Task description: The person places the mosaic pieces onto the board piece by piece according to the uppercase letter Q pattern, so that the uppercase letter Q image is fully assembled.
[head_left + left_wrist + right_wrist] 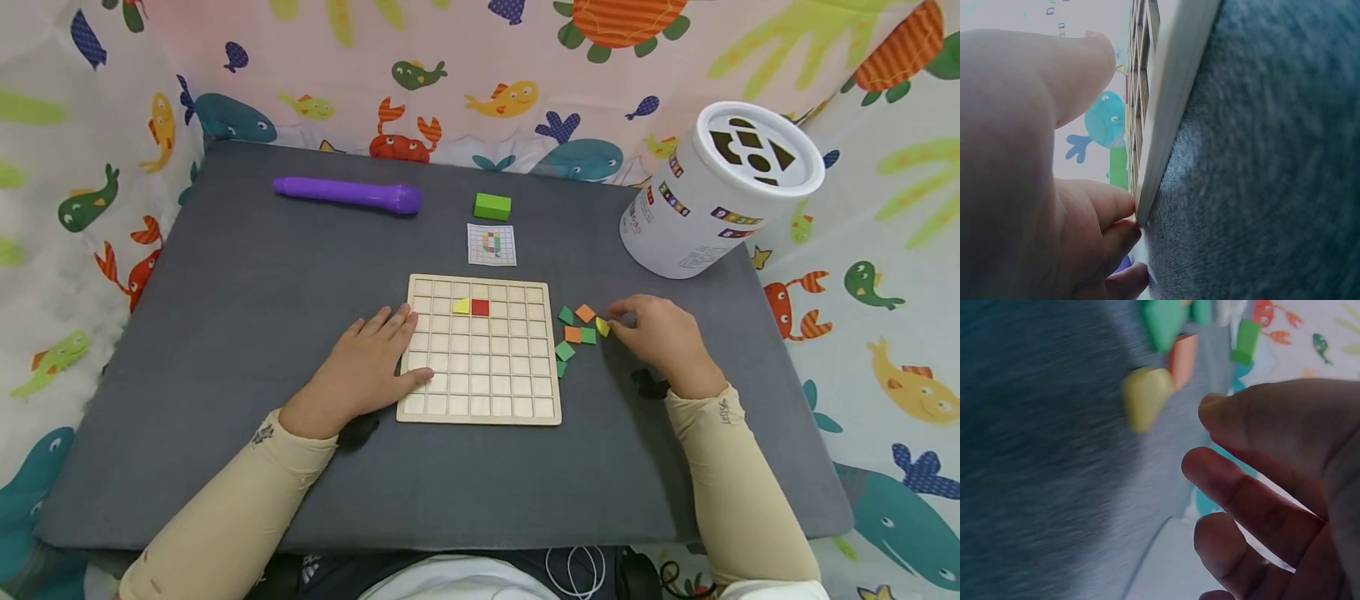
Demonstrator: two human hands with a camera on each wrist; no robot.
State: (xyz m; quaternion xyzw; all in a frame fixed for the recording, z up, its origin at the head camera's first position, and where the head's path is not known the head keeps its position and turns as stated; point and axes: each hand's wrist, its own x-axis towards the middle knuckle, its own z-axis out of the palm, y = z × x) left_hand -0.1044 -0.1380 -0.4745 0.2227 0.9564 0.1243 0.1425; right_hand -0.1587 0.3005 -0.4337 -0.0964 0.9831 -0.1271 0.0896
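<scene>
A wooden grid board (pixel 480 386) lies on the grey table. In its upper rows sit a yellow piece (pixel 461 307) and a red square (pixel 480 308). My left hand (pixel 367 362) rests on the board's left edge, fingers straight and thumb over the lower squares. Right of the board lies a small group of green pieces (pixel 565 351), orange pieces (pixel 585 313) and one loose yellow piece (pixel 1146 395). Close beside that yellow piece is my right hand (pixel 660 337). The right wrist view shows its thumb and fingers loosely bent and apart, nothing between them.
Beyond the board lie a small printed pattern card (pixel 492 244) and a green block (pixel 492 207). A purple stick-shaped object (pixel 347 194) is at the back left. At the back right stands a white tub (pixel 675 225) with shaped holes in its lid. Sea-animal cloth surrounds the table's back and sides.
</scene>
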